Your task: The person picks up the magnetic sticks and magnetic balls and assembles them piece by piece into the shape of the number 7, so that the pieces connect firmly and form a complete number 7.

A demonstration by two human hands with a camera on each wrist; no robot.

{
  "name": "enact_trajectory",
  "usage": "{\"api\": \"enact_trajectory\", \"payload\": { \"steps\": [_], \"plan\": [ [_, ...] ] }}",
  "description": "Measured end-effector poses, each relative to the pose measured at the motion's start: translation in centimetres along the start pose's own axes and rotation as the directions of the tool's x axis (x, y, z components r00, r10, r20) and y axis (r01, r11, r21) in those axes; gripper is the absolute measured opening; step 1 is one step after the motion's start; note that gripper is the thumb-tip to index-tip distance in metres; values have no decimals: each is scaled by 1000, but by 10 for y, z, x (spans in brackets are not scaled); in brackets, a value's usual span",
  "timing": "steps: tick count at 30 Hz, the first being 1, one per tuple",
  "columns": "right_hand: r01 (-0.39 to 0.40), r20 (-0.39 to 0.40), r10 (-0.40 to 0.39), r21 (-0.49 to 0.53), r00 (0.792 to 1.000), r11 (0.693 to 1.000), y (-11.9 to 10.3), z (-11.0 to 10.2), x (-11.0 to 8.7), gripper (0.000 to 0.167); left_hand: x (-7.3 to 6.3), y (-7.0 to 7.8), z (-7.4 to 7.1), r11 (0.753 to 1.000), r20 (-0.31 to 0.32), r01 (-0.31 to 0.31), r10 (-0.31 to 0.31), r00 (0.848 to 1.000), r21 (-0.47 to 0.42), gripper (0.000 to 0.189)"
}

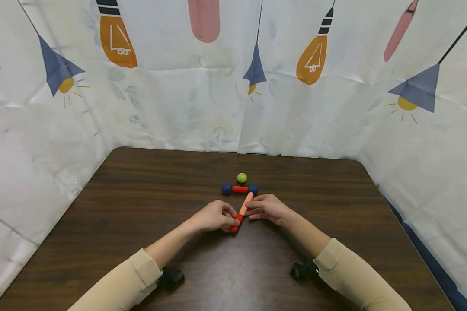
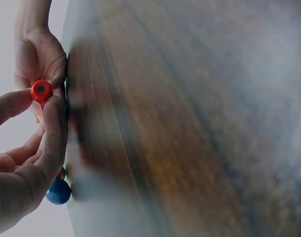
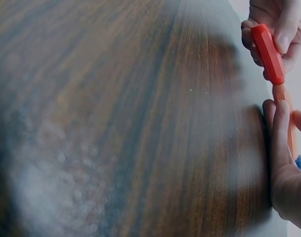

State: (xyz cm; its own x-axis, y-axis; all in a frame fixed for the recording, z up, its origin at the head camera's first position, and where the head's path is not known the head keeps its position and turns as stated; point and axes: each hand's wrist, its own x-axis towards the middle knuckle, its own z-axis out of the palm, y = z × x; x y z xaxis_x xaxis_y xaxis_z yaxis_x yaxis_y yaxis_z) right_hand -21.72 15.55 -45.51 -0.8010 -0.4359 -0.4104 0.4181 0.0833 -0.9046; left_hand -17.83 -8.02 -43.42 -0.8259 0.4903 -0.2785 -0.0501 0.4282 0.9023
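Observation:
A red toy stick and a light orange stick lie end to end in one slanting line near the middle of the table. Thumb and fingers of my left hand pinch the red one. Its round end, with a dark centre, faces the left wrist view. On the orange one, my right hand has its thumb and fingers at either side, pinching it. In the right wrist view the red stick shows flat facets. The orange one's far tip comes close to a blue ball; contact cannot be told.
Just beyond my hands, a red rod joins that ball to another blue ball. A green ball sits behind them. The dark wooden table ends at a patterned cloth at the back.

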Motion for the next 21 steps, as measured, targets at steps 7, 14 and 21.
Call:
{"api": "enact_trajectory", "payload": {
  "steps": [7,14,21],
  "plan": [
    [-5,3,5,-2,1000,1000,2,-2,2,25,-1,1,3,1000,2,-2,2,1000,-31,20],
    [6,8,-6,-12,1000,1000,3,-2,1,27,-1,0,4,999,6,2,-1,1000,-52,22],
    [1,5,-1,1,1000,1000,2,0,2,25,-1,0,4,998,6,4,-3,1000,-70,24]
  ]
}}
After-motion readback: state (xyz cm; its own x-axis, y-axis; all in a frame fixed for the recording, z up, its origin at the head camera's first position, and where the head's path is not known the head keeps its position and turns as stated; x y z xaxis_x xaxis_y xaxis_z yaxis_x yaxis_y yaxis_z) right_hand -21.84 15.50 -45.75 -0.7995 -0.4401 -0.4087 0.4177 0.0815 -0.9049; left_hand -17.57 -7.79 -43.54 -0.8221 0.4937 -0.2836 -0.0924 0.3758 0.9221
